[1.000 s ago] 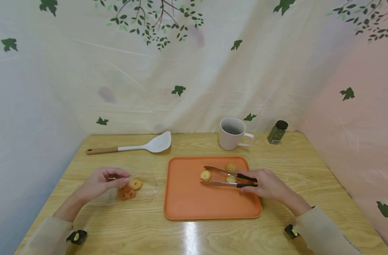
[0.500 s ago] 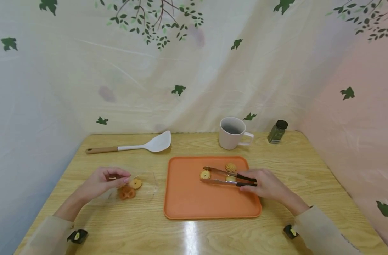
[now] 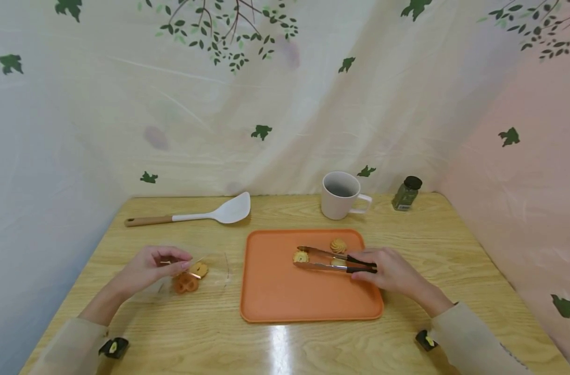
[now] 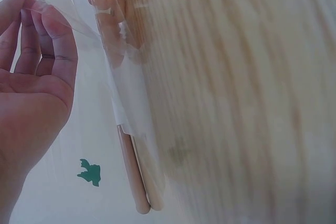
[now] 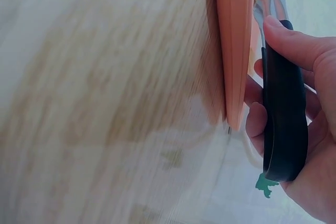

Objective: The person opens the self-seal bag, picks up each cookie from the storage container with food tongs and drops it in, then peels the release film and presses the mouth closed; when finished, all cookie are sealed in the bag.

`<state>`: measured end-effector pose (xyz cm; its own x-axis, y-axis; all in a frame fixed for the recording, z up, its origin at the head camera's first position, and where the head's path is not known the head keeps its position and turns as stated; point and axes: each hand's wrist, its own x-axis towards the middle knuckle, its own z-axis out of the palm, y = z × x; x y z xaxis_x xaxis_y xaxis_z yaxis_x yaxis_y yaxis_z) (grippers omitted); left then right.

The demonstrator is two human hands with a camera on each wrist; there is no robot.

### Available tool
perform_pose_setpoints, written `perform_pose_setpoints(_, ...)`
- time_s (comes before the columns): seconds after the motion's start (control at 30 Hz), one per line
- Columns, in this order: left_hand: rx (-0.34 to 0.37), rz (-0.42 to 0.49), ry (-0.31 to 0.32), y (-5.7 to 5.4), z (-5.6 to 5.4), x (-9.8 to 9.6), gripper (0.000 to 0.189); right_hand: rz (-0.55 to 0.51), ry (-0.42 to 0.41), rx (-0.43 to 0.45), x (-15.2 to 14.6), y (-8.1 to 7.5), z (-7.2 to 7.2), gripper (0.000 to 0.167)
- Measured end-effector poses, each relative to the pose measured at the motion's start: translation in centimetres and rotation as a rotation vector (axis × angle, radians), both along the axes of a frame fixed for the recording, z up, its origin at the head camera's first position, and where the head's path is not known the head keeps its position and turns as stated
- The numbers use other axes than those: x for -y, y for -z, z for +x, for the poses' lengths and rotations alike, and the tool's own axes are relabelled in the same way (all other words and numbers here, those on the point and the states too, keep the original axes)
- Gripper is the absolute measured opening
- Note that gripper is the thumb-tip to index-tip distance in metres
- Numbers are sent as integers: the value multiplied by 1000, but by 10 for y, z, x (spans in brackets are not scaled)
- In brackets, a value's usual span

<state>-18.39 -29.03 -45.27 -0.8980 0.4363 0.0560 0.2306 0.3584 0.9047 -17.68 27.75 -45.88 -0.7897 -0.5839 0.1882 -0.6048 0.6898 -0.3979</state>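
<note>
The right hand (image 3: 391,271) grips the black handles of the tongs (image 3: 323,267), whose tips straddle a round cookie (image 3: 301,257) lying on the orange tray (image 3: 270,297); whether they press it firmly cannot be told. If they pinch too hard, the crumbly-looking edge could break; if they catch only its rim, the cookie could swivel out during a lift. A pale cookie (image 3: 337,262) sits between the tong arms nearer the hand, so squeezing might nudge it, and the swirled cookie (image 3: 338,245) just beyond is near enough to be knocked. The left hand (image 3: 155,268) pinches the edge of a clear bag (image 3: 217,276) with thumb and fingers. That film looks limp: should the pinch slacken, the mouth could sag, and a tug might shift the pretzel-shaped cookie (image 3: 186,284) inside.
</note>
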Motion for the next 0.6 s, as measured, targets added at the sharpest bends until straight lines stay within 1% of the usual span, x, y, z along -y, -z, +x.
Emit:
perform_pose_setpoints(0.33,28,-2,-9,-1,0,0,19,-13,10,-6,1,-1,1,49)
perform_pose_setpoints(0.47,23,-13,-17,-2,-1,0,19,-22,14,-2,1,-3,1,50)
perform_pose_setpoints(0.6,19,-16,-12,-2,0,0,18,-34,0,-6,3,-4,1,50)
